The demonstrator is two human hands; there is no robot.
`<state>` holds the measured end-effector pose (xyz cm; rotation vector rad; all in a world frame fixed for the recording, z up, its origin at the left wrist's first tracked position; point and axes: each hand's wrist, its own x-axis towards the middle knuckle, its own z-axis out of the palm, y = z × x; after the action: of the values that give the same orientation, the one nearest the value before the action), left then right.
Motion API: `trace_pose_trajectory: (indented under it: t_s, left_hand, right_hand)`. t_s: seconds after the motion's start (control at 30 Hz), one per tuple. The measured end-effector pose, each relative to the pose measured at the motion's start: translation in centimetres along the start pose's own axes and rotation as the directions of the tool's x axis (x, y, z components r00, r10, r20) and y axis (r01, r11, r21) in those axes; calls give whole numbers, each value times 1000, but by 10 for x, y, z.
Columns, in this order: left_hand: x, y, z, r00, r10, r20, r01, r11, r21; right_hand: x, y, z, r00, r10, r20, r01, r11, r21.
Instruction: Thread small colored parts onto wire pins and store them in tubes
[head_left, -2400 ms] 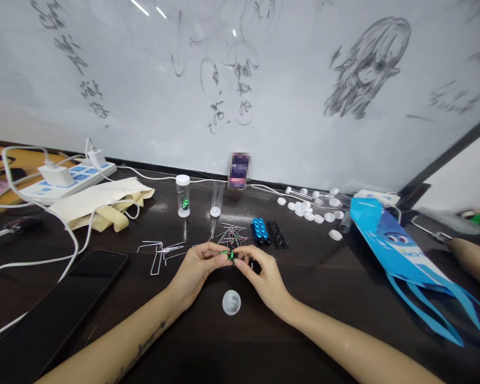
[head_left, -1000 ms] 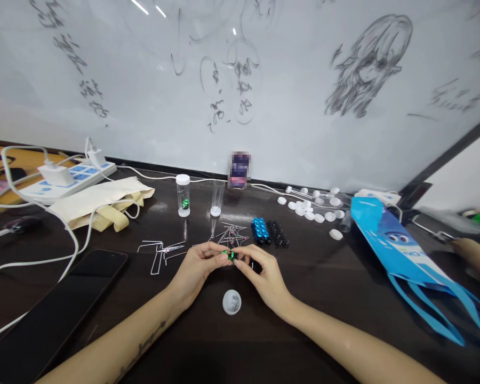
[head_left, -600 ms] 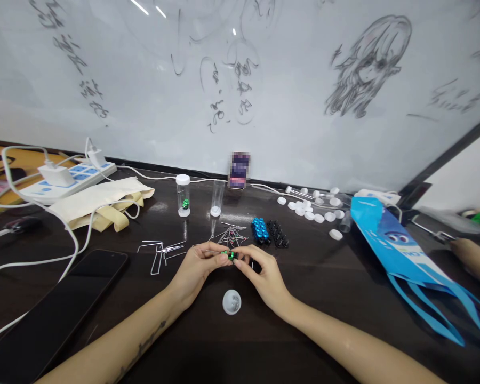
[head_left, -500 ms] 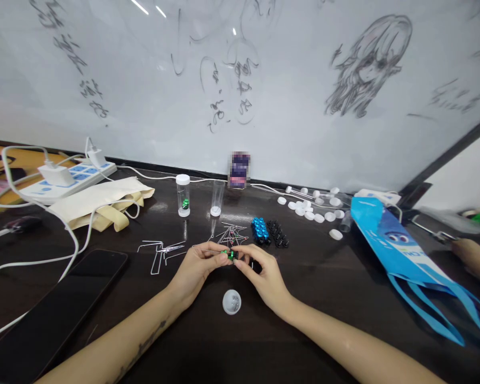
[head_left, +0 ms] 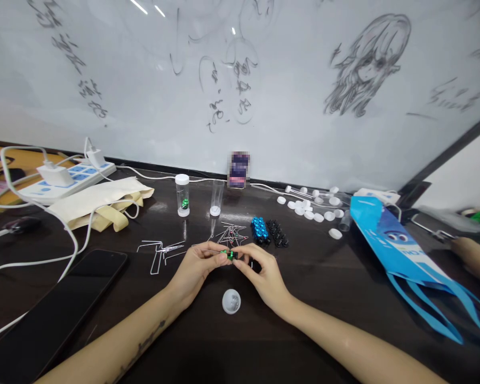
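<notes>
My left hand (head_left: 194, 268) and my right hand (head_left: 263, 277) meet over the dark table (head_left: 328, 288), fingertips pinched together on a small green metal part (head_left: 226, 255). A thin wire runs from the part into my left fingers. A white cap (head_left: 231, 301) lies just below my hands. Beyond them lie bent wires (head_left: 162, 252), a tangle of thin leads (head_left: 231, 233), a cluster of blue parts (head_left: 260, 230) and a cluster of black parts (head_left: 277, 233). A capped vial (head_left: 182, 195) with a green part inside and an open vial (head_left: 216, 198) stand further back.
A black phone (head_left: 60, 306) lies at left. A cream bag (head_left: 100, 201), white cables and a power strip (head_left: 64, 178) sit at back left. Several white caps (head_left: 310, 208) are scattered at back right. A blue bag (head_left: 404, 248) lies right, another person's hand (head_left: 474, 256) beyond it.
My hands stay pinched on the green part with hardly any movement. The other person's hand at the right edge has shifted slightly.
</notes>
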<state>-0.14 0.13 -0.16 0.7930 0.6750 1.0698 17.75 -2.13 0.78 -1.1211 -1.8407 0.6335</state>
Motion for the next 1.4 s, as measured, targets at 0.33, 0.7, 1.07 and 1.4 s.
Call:
trace_pose_trajectory:
  t_s: [0.33, 0.7, 1.07, 1.4]
  left_hand:
    - [0, 1, 0, 1000, -1, -9, 1, 1000, 5]
    - [0, 1, 2, 1000, -5, -14, 5, 1000, -3]
    - [-1, 3, 3, 1000, -1, -25, 1, 1000, -2]
    - [0, 1, 1, 1000, -4, -4, 4, 1000, -4]
  right_hand:
    - [0, -3, -1, 1000, 6, -1, -6, 1000, 11]
    - [0, -1, 0, 1000, 14, -20, -13, 1000, 18]
    - [0, -2, 0, 1000, 12, -10, -12, 1000, 10]
    - [-1, -1, 0, 1000, 10, 1, -10, 1000, 13]
